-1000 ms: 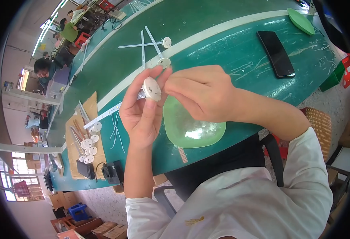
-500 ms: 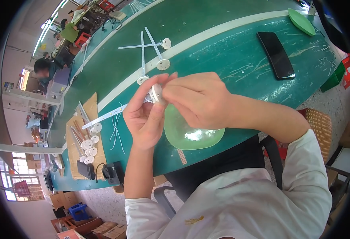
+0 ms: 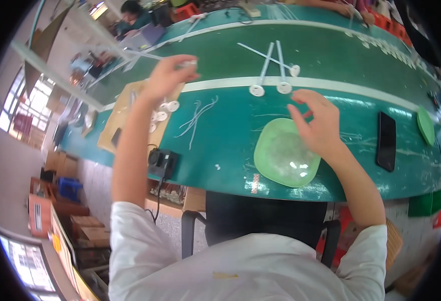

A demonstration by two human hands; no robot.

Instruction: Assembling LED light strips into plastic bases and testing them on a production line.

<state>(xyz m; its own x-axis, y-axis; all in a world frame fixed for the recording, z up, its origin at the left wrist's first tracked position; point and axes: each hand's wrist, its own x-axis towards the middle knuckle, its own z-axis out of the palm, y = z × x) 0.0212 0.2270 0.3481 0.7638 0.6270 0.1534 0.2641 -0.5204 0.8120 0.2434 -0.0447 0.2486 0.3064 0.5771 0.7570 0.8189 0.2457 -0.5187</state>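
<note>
Left hand (image 3: pixel 172 78): you pinch the white strip (image 3: pixel 147 54), apparently near one end, above the cardboard (image 3: pixel 117 115); support it, don't flex it.
Right hand (image 3: pixel 318 120): half-curled, seemingly empty, by the green bowl (image 3: pixel 265 150).
Loose wires (image 3: pixel 194 120): avoid snagging.

A smooth, glossy green plastic bowl (image 3: pixel 266 163) sat on a shiny, scuffed tabletop (image 3: pixel 215 155), a glossy black phone (image 3: pixel 387 141) at its three o'clock, a matt plastic white disc (image 3: pixel 284 88) at twelve, dull brown cardboard (image 3: pixel 114 120) at nine, and a soft cloth shirt (image 3: pixel 220 258) at seven.
</note>
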